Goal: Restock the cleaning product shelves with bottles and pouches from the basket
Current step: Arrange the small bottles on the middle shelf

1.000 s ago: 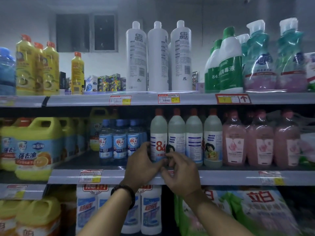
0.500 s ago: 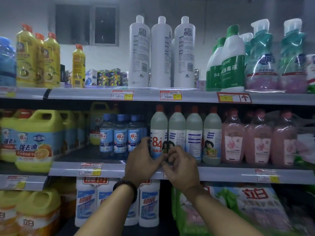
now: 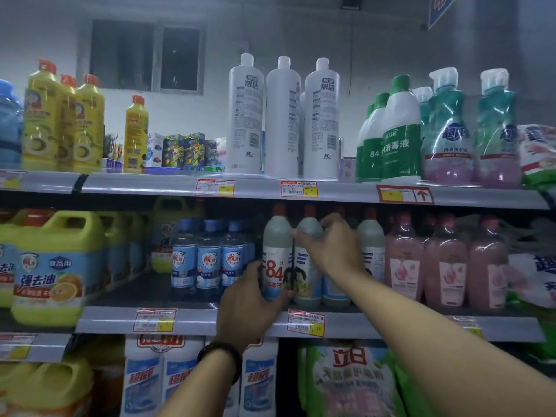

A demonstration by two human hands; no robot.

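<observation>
Mid shelf: L hand fingers curled round 84 bottle base; R hand fingers grip next bottle shoulder

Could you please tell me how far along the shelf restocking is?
Looks done: a row of red-capped bottles stands on the middle shelf. In hand: the left hand grips the 84 bottle low down; the right hand grips the neighbouring bottle near its shoulder. Remaining: unclear; no unshelved stock is visible.
</observation>
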